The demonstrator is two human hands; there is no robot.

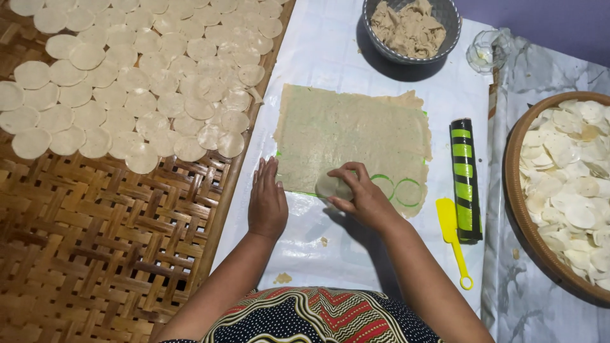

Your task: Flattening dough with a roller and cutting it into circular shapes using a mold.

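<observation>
A thin rectangular sheet of beige dough [352, 133] lies on a white plastic cover [318, 57]. Two round holes with green showing through sit at its lower right edge. My right hand [359, 194] is at the sheet's lower edge, its fingers closed on a round dough disc [332, 187]. My left hand [267, 200] rests flat, fingers together, on the plastic just left of the sheet's lower left corner, holding nothing.
Many round dough discs [136, 70] cover a woven bamboo mat [95, 241] at left. A grey bowl of dough scraps [410, 28] stands at top. A black-and-green striped roller [465, 181], a yellow spatula [452, 238], a small glass [486, 52] and a basket of discs [565, 184] lie to the right.
</observation>
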